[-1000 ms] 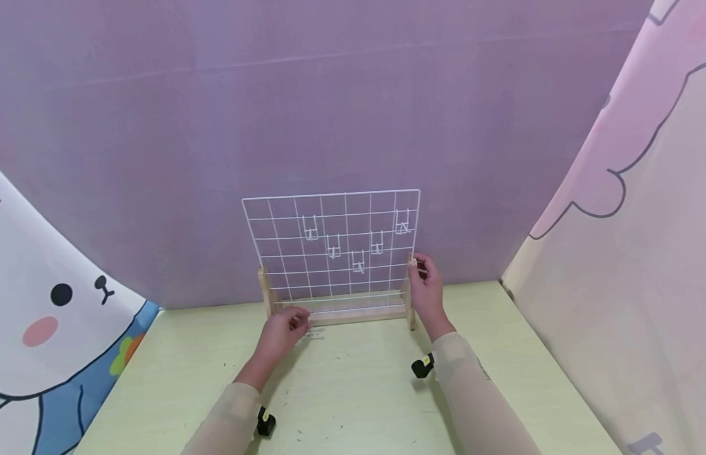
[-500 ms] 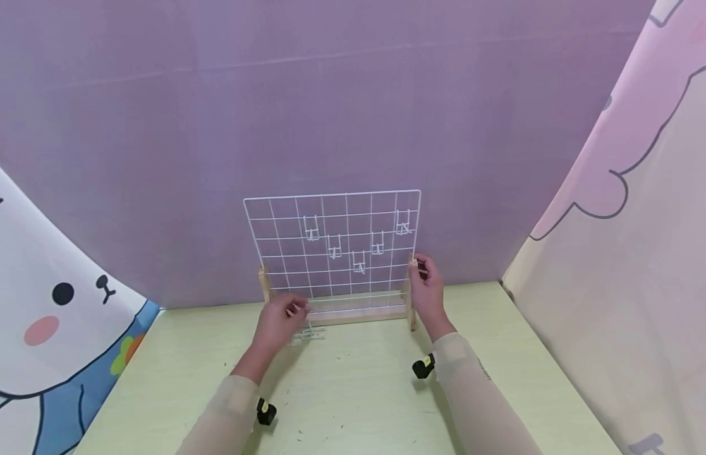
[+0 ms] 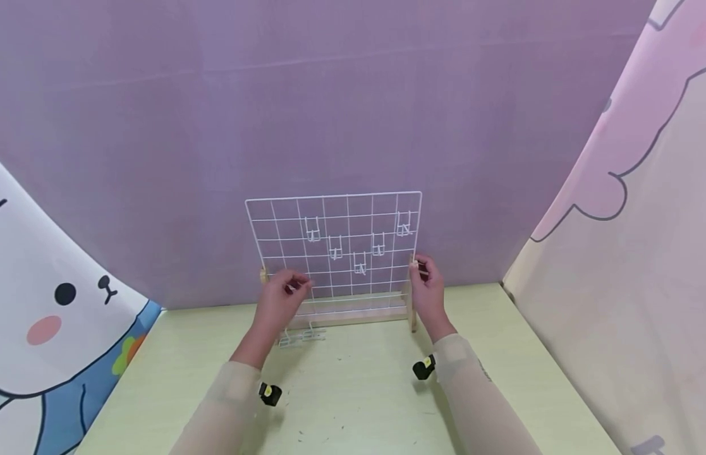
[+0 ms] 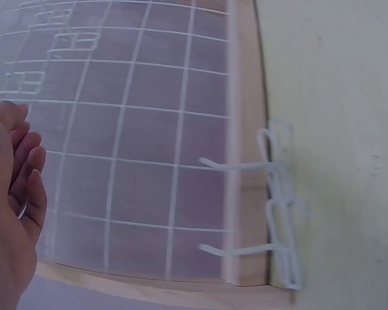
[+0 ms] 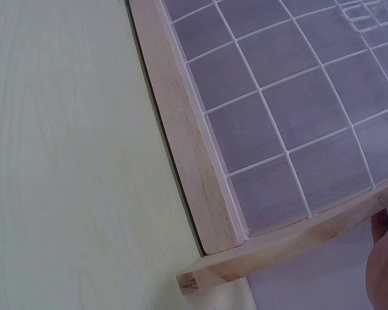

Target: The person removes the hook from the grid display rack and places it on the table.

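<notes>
A white wire grid [image 3: 333, 196] stands upright in a pale wooden stand [image 5: 187, 142]. Several white wire hooks [image 3: 360, 270] hang on it in a V-like pattern. My left hand [image 3: 277, 303] is raised in front of the grid's lower left part, fingers curled and thumb against them. It pinches a small white wire hook [image 4: 22, 210], mostly hidden by the fingers. At the other side, my right hand [image 3: 428, 294] grips the stand's right wooden post [image 3: 411, 306]; its fingertips wrap behind. Two loose wire hooks [image 4: 283, 252] lean at the base bar, front left, their prongs toward the grid.
The stand rests on a pale wood-grain table [image 3: 358, 379] near its back edge. Behind it hangs a purple cloth [image 3: 353, 114]. Cartoon-printed cloths flank the table, a bear-like figure [image 3: 74, 341] on the left and pink shapes [image 3: 591, 196] on the right.
My left hand has risen from beside the loose hooks at the base to in front of the grid, leaving those hooks uncovered. My right hand keeps its grip on the post.
</notes>
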Available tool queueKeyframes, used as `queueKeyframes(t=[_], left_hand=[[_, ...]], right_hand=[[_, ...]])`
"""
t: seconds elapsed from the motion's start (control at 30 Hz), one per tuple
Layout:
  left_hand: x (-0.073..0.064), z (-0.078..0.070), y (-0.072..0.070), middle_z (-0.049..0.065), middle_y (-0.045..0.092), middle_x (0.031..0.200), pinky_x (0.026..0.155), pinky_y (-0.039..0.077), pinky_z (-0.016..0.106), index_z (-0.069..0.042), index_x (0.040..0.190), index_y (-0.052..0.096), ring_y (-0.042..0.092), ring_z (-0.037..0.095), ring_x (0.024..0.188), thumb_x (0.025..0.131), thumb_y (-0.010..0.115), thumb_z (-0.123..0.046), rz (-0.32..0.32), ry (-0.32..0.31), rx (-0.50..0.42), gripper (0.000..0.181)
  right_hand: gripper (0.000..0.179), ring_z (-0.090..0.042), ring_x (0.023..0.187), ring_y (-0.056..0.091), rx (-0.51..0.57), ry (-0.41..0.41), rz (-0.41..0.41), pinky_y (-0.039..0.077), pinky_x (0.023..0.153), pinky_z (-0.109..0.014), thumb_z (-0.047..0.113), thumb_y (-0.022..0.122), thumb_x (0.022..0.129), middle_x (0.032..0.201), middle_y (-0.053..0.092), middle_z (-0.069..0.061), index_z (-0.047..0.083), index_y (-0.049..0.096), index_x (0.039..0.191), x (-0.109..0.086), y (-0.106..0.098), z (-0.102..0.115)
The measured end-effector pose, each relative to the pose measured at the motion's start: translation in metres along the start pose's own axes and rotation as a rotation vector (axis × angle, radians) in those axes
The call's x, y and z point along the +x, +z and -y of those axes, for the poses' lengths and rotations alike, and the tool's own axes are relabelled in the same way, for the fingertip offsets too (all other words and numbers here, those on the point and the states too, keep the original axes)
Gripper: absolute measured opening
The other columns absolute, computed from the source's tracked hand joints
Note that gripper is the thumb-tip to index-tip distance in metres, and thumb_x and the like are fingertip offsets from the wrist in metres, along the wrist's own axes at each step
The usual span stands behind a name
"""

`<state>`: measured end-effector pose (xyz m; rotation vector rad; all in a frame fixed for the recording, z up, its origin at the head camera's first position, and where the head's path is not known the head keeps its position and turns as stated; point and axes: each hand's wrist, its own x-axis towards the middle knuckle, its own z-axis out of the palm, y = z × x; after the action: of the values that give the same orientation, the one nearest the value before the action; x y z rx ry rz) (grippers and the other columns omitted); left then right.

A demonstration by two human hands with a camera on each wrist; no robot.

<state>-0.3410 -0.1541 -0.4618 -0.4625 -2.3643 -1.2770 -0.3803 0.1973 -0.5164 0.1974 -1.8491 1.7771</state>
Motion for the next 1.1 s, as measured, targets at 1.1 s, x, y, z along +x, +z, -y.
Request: queueKeyframes(t=[1.1], left_hand=[[0.048, -0.052, -0.025, 0.011, 0.075, 0.103, 0.078, 0.056, 0.021, -0.001, 0.113, 0.075, 0.07, 0.024, 0.091, 0.097, 0.086, -0.006, -0.108, 0.203, -0.058, 0.02]], right_hand=[[0.026, -0.027, 0.107, 0.061, -0.033, 0.023, 0.01, 0.055, 0.088, -0.024, 0.013, 0.06, 0.114, 0.127, 0.067, -0.023, 0.001, 0.065, 0.136, -0.001, -0.001, 0.001]])
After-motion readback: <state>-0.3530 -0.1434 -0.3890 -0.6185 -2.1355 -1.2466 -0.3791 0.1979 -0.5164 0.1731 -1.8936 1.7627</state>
